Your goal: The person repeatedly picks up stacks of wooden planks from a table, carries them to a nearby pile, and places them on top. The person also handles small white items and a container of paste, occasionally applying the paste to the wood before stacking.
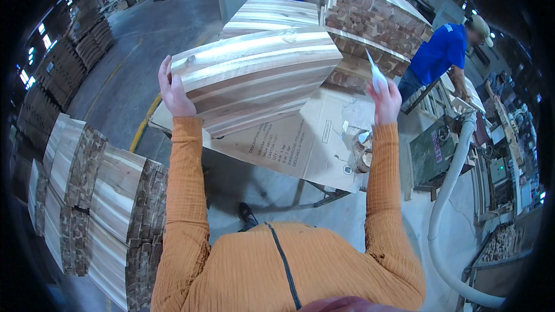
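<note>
My left hand (177, 93) lies against the left end of the panel (260, 75), fingers pointing up along it; I can't tell whether they grip or only steady it. The panel slants over the left part of the cardboard-topped surface (283, 150), its lowest corner close to the near edge. If that hand slipped, I judge, the corner could slide over the edge. I can't see what props the panel from beneath; if nothing does, its weight could overload my hold. Its right end comes close to the stack (376, 16) behind, so a careless swing could knock it. My right hand (386, 103) is pinched on a white slip (377, 76), apart from the panel; a loose pinch could drop it.

For room: on my left, floor (130, 84) parts the surface from low piles (114, 196). Floor also shows between the near edge and my shoe (247, 214). A gap lies between the panel's right end and my right hand. Beyond the surface's right edge, a co-worker (442, 52) and a hose (446, 190) limit my swing.
</note>
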### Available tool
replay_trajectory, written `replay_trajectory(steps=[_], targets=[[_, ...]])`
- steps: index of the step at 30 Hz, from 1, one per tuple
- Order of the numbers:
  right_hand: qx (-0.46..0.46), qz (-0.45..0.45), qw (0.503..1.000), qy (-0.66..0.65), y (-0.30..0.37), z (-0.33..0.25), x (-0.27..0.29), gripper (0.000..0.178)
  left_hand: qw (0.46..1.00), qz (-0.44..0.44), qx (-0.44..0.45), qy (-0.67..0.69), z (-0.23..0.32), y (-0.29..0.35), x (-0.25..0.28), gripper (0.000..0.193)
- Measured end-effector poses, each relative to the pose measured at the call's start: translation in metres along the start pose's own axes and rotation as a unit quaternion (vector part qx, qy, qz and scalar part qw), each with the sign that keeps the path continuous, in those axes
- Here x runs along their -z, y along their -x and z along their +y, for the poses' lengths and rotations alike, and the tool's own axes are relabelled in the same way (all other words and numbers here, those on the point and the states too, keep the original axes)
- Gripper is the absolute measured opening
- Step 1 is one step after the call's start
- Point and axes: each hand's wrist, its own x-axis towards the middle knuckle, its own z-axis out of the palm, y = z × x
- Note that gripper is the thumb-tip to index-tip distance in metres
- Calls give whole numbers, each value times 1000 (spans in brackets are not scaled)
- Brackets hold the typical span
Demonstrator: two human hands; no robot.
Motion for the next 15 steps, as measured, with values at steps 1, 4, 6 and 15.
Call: replay_trajectory(steps=[1, 4, 6, 15], targets=[[20, -23, 999, -20, -11, -14, -27, 28, 1000, -3, 3, -4, 0, 1, 1, 51], [49, -90, 994, -36, -38, -41, -90, 29, 1000, 1, 9, -7, 2, 3, -3, 51], [40, -123, 989, -68, -53, -42, -121, 26, 1000, 0, 3, 4, 3, 3, -4, 50], [3, -68, 996, -52, -71, -21, -175, 25, 1000, -11, -3, 4, -9, -11, 0, 50]])
